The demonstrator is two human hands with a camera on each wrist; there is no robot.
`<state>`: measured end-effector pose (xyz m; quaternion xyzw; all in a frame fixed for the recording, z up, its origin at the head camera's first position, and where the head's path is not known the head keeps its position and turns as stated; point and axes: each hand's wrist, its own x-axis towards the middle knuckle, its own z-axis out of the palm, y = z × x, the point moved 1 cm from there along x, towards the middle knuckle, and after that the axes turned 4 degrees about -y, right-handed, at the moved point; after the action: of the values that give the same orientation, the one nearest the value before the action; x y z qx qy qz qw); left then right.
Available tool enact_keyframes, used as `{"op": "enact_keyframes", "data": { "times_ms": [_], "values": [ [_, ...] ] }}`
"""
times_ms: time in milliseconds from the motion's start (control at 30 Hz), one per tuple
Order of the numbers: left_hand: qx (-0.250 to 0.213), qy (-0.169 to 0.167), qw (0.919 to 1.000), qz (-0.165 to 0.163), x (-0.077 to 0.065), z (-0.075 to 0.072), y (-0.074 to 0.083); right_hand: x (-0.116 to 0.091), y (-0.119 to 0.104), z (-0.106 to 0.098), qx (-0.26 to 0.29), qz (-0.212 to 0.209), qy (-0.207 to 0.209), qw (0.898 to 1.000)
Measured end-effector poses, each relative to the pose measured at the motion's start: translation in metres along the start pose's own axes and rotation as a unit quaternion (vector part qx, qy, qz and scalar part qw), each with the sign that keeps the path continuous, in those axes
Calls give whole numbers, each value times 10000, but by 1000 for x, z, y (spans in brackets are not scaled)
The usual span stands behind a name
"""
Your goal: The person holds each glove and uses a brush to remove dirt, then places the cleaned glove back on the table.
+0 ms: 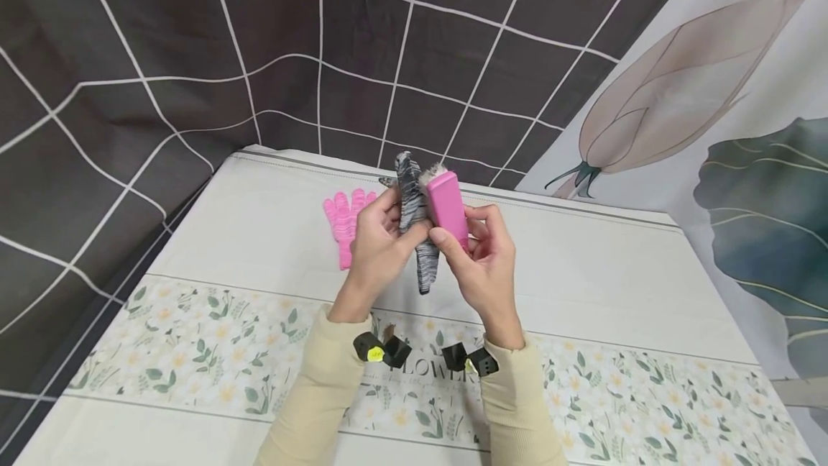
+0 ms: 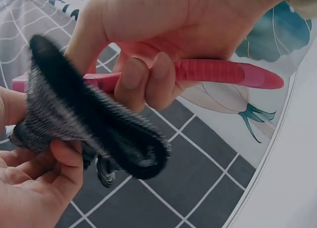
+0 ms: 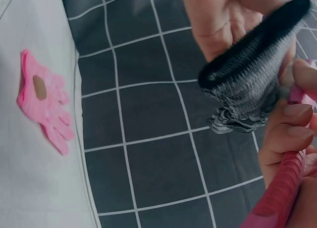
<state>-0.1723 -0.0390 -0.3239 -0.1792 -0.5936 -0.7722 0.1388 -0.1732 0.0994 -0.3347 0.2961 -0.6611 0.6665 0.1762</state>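
My left hand [image 1: 382, 247] pinches a black-and-grey knit glove [image 1: 410, 189], its dark cuff pointing down toward me in the head view. In the left wrist view the glove's cuff [image 2: 99, 109] gapes a little, and its finger part bunches at the left hand. A pink brush [image 1: 448, 203] with pale bristles is gripped by my right hand [image 1: 488, 265], thumb along its near side. The bristles face the glove, right at its edge. From the right wrist, the ribbed pink handle [image 3: 282, 193] runs under the palm.
A pink knit glove [image 1: 343, 225] lies flat on the white cloth-covered table [image 1: 582, 272], just left of my left hand. Behind the table hangs a dark grid-patterned curtain [image 1: 362, 42]. A leaf-printed cloth [image 1: 679, 92] hangs on the right.
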Motion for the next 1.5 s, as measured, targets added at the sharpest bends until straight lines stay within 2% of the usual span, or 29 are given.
{"op": "enact_keyframes", "data": {
  "times_ms": [67,167,200,233,333,433,467,500,600,633,667,700,767,800,833,867,900,933,967,1000,1033,1067,1167,1200,1300,1367,1400,1433,1500],
  "values": [
    [-214,84,9996,188,0,-3,-9,-4,18,-6,88,58,-24,9999],
    [-384,279,9982,375,0,-3,-10,-6,32,-11,84,162,-112,9998],
    [-397,320,9979,410,-2,-1,7,-6,29,-11,87,219,-150,9996],
    [-444,370,9976,388,-2,-2,5,-6,29,-11,115,250,-178,9995],
    [-645,305,9974,87,0,-3,-6,-3,13,-9,288,291,-212,9989],
    [-629,82,9979,-108,4,-8,-35,1,-10,-7,756,308,-113,9966],
    [-549,-20,9984,-150,4,-7,-37,3,-20,-6,914,314,-60,9953],
    [-417,-120,9990,-126,4,-6,-37,4,-26,-6,1087,260,-10,9937],
    [33,-298,9995,-32,2,3,-8,6,-37,-1,1131,217,172,9932],
    [106,-296,9995,-38,1,7,5,6,-28,-2,1063,115,175,9941],
    [137,-258,9996,15,1,11,16,3,-6,-6,935,72,250,9953],
    [132,-168,9996,192,2,9,6,3,-2,-4,661,79,255,9975],
    [210,249,9995,10,1,11,17,-5,43,-11,134,11,230,9996],
    [204,479,9986,-96,1,10,14,-5,45,-9,-24,-51,182,9998],
    [162,710,9972,-170,0,8,9,-7,58,-11,-278,-159,141,9994],
    [58,902,9957,-224,2,3,-13,-8,57,-9,-482,-202,122,9986],
    [29,1051,9940,-308,4,-2,-29,-6,38,-4,-642,-212,32,9977],
    [-25,1145,9923,-472,3,-3,-33,-7,39,-4,-653,-267,-14,9975],
    [-93,1228,9907,-584,6,-6,-46,-3,17,3,-694,-263,-69,9972],
    [-177,1241,9909,-499,10,-12,-69,0,-2,8,-731,-222,-146,9970],
    [-289,1240,9911,-389,13,-18,-91,0,-4,8,-833,-174,-214,9961],
    [-376,1229,9913,-285,16,-24,-108,2,-16,10,-824,-80,-287,9962],
    [-272,1216,9921,-127,17,-29,-107,4,-24,10,-845,157,-442,9953],
    [-245,1141,9932,35,17,-32,-115,2,-13,6,-682,114,-429,9967],
    [249,927,9953,-104,10,-15,-60,-3,17,-4,-97,0,-212,9997],
    [498,720,9960,-165,5,-4,-30,-6,32,-8,279,-100,-12,9996],
    [698,618,9955,-147,3,2,-17,-7,40,-9,371,-229,43,9990],
    [861,545,9947,-142,0,6,-2,-7,37,-7,278,-159,91,9994],
    [1135,639,9913,-203,-1,6,-3,-7,34,-2,-61,-24,119,9999]
  ]
}}
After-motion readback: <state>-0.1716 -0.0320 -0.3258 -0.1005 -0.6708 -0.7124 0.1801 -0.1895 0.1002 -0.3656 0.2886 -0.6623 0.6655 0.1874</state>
